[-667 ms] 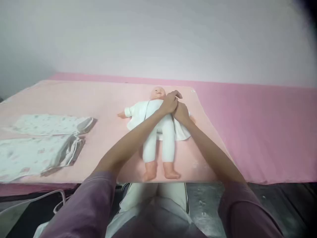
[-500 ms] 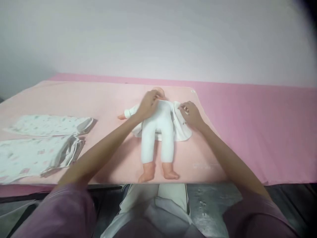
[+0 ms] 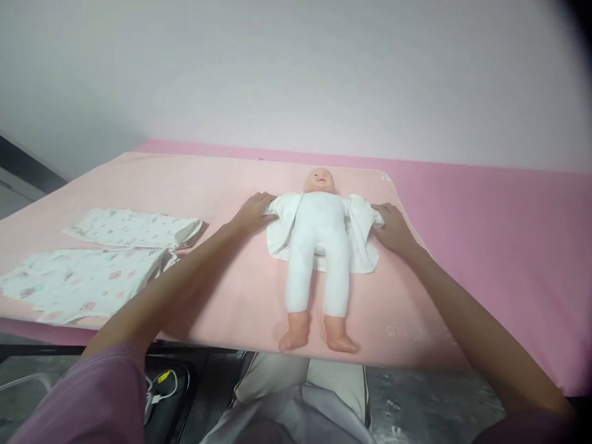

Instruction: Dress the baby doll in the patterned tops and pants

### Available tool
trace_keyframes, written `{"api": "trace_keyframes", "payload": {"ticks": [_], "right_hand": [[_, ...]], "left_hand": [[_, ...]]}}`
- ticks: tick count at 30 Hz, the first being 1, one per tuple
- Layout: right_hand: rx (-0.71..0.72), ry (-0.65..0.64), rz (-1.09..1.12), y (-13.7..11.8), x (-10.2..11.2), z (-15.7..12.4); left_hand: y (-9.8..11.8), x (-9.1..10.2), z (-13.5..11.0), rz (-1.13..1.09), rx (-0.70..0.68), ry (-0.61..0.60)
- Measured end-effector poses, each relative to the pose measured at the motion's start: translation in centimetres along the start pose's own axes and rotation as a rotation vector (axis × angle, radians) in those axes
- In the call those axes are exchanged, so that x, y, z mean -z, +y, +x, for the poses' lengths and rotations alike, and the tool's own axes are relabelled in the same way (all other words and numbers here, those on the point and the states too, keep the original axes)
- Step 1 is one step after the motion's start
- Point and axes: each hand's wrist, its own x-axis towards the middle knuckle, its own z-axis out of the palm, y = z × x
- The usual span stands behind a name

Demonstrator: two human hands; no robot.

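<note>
A baby doll [image 3: 320, 213] in a white bodysuit lies face up, feet toward me. An open white baby shirt [image 3: 363, 256] is spread beneath it, its sleeves over the doll's arms. My left hand [image 3: 253, 213] is closed around the end of the sleeve on the left, hiding the doll's hand there. On the other side, my right hand [image 3: 395, 229] grips the opposite sleeve by its cuff, fingers partly hidden behind the wrist.
Two folded white printed cloths [image 3: 134, 228] lie to the left on the peach sheet [image 3: 231, 296]. A pink cover [image 3: 485, 246] extends to the right, with a pale wall behind. Below the table edge, a white cable [image 3: 169, 391] rests on a dark surface.
My left hand has moved off the doll's head and chest area to the left sleeve's end. My right hand has shifted to the right cuff. The view has turned slightly left.
</note>
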Motion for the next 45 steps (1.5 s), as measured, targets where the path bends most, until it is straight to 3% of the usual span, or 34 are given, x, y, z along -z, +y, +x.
{"api": "trace_keyframes", "payload": {"ticks": [3, 5, 10, 14, 18, 20, 21, 23, 25, 27, 29, 31, 34, 38, 41, 45], "right_hand": [[-0.022, 0.002, -0.052, 2.0, -0.1, 1.3], [-0.061, -0.016, -0.071, 2.2, 0.0, 0.9], [-0.292, 0.159, -0.087, -1.6, 0.4, -4.5], [-0.366, -0.009, 0.003, -5.0, 0.8, -6.9], [-0.52, -0.311, 0.118, -6.2, 2.4, -4.5], [-0.59, -0.311, 0.255, -6.8, 3.8, -2.6], [-0.601, -0.243, 0.337, -7.3, 4.5, -1.6], [-0.56, -0.016, 0.458, -9.2, 5.3, 0.1], [-0.423, 0.174, 0.471, -12.0, 5.1, 1.4], [-0.183, 0.176, 0.425, -15.0, 3.9, 1.6], [0.089, 0.022, 0.355, -16.9, 2.5, 0.6], [0.168, 0.007, 0.298, -17.5, 1.4, -1.2], [0.063, 0.074, 0.305, -16.6, 0.7, -3.7], [0.096, -0.033, 0.292, -15.4, 1.2, -5.4], [0.13, -0.037, 0.227, -14.7, 1.8, -6.7], [-0.022, 0.046, 0.166, -13.6, 1.6, -8.2]], "left_hand": [[-0.3, -0.3, 1.4, 0.056, -0.022, 0.003], [0.1, -0.4, 1.1, 0.073, -0.011, 0.009], [3.1, -1.2, -4.2, 0.133, 0.174, 0.26], [5.0, -1.5, -6.5, 0.101, 0.432, 0.143], [5.1, -0.5, -4.3, -0.071, 0.534, -0.064], [5.6, 0.3, -2.9, -0.234, 0.556, -0.084], [6.2, 0.7, -2.2, -0.324, 0.562, -0.014], [8.5, 1.3, -1.0, -0.472, 0.502, 0.233], [11.7, 1.5, -0.5, -0.516, 0.302, 0.401], [14.7, 1.3, -1.0, -0.441, 0.02, 0.311], [16.5, 0.9, -2.4, -0.264, -0.181, 0.175], [16.3, 0.5, -4.2, -0.178, -0.212, 0.162], [13.9, 0.0, -6.2, -0.209, -0.127, 0.167], [10.9, -0.4, -7.5, -0.147, -0.161, 0.071], [10.5, -0.4, -9.0, -0.118, -0.172, 0.089], [11.4, -0.3, -10.5, -0.15, -0.011, 0.1]]}}
